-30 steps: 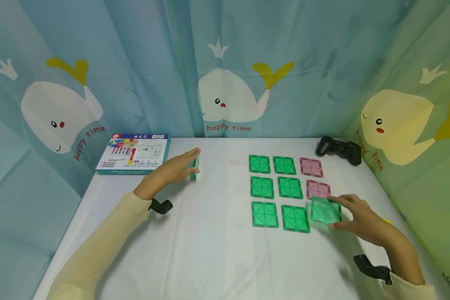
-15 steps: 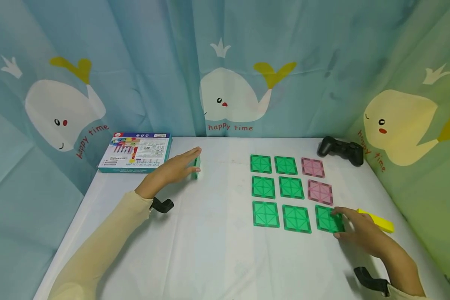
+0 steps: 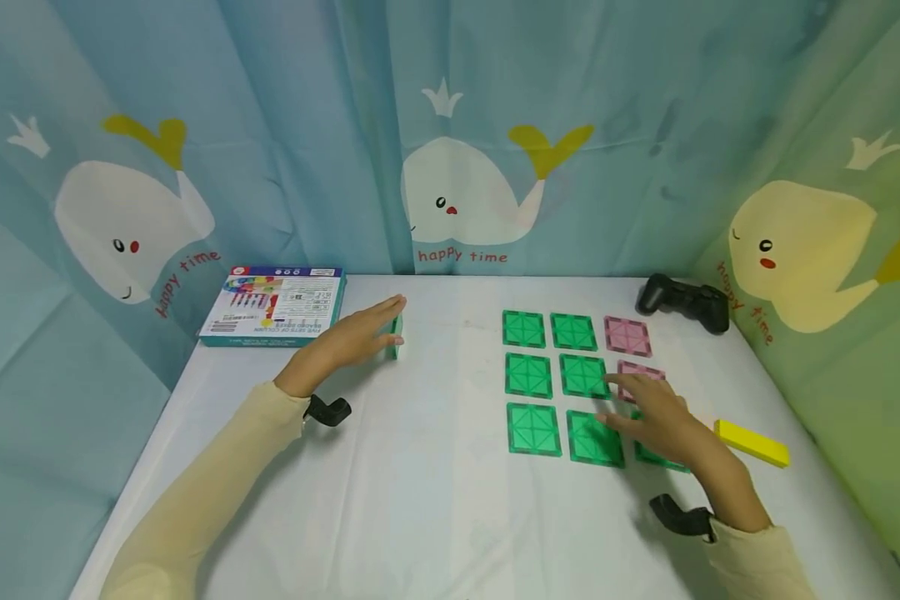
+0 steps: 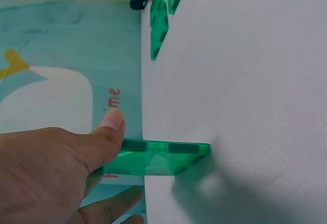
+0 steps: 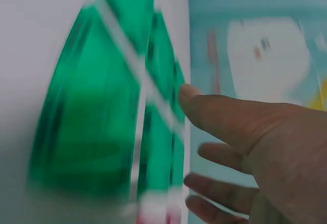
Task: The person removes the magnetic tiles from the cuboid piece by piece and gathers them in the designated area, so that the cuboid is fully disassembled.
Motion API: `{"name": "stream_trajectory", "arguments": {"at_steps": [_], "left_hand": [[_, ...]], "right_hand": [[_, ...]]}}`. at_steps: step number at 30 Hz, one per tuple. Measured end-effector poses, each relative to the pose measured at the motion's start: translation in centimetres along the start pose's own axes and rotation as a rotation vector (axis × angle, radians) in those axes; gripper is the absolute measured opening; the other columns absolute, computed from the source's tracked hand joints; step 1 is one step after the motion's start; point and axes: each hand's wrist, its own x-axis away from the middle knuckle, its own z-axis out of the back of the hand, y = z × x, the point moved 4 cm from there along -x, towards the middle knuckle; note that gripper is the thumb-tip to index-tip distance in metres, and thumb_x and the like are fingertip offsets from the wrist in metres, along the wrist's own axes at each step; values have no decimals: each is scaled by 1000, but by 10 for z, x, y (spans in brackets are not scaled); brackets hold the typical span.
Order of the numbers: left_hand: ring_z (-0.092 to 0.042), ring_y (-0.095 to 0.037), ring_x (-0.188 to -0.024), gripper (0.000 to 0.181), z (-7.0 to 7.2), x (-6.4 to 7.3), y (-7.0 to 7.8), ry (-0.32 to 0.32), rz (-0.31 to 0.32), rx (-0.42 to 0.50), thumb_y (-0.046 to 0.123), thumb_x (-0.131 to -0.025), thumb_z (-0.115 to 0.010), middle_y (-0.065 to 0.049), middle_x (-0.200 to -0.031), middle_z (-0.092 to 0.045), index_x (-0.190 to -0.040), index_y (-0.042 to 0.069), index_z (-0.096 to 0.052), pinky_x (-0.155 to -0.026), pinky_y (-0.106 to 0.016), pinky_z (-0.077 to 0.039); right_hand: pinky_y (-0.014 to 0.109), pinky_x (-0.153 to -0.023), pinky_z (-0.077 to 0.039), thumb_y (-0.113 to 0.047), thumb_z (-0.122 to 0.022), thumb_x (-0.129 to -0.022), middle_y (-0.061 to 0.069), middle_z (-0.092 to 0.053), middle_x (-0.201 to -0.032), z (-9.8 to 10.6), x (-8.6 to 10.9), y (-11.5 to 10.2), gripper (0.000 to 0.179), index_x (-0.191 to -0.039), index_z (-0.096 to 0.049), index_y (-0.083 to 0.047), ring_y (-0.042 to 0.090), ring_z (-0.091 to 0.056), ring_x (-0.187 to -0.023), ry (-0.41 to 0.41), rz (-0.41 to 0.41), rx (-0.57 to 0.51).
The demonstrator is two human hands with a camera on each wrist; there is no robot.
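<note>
My left hand (image 3: 342, 342) pinches a square green translucent magnetic tile (image 4: 156, 158), which stands on edge near the box. The thumb lies along its face in the left wrist view, and the hand covers its other end. Holding nothing, my right hand (image 3: 663, 421) hovers with spread fingers over the right part of a tile grid. Flat green tiles (image 3: 534, 429) fill the grid's left and middle columns. Two pink tiles (image 3: 628, 336) lie in its right column, the nearer one partly covered by the hand. Below them, a green tile (image 3: 656, 450) is mostly hidden under that hand.
A flat printed box (image 3: 273, 304) lies at the back left of the white table (image 3: 435, 500). At the back right is a black game controller (image 3: 682, 302). A yellow block (image 3: 752, 442) lies right of the grid. Patterned curtains (image 3: 330, 125) surround the table.
My right hand has laid its green tile at the near right corner of the grid, let go, and moved left. The yellow block is now uncovered. My left hand has stayed put.
</note>
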Motion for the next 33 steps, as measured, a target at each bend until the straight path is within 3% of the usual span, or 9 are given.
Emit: {"name": "stream_trajectory", "arguments": {"at_steps": [8,16,23,28,33], "left_hand": [[-16,-31,-163,73,-2,-1,1,0,9,-3,30,-112,-56,-13,-177,-14,-168,4,-20,-132,-49,-18],[-19,-33,-162,73,-1,-2,0,5,7,-19,31,-111,-58,-14,-177,-16,-168,5,-20,-131,-52,-21],[-23,-35,-161,73,-2,-4,1,8,-2,-30,28,-110,-60,-15,-176,-18,-168,4,-21,-129,-53,-26],[-22,-34,-161,74,-1,-2,0,5,1,-21,28,-110,-59,-13,-177,-15,-168,4,-20,-130,-52,-25],[-20,-33,-162,74,1,2,-2,7,6,7,29,-111,-58,-11,-177,-12,-168,5,-19,-130,-52,-23]], "right_hand": [[80,-115,-25,-54,-68,-101,26,-36,-166,-33,-72,-100,89,-167,-28,-9,53,-29,-152,-94,63,74],[69,-119,-29,-54,-72,-98,13,-29,-173,-69,-146,-178,105,-172,-9,-15,40,-28,-158,-178,150,50],[78,-119,-23,-53,-75,-96,8,-16,-177,-93,-183,-213,120,-170,12,-16,42,-25,-159,-221,185,-89],[77,-117,-26,-41,-74,-100,10,-21,-176,-103,-195,-225,115,-169,14,-15,47,-29,-155,-175,206,-162],[72,-115,-31,-32,-71,-103,11,-26,-174,-107,-199,-230,107,-170,10,-14,49,-33,-151,-146,197,-165]]}}
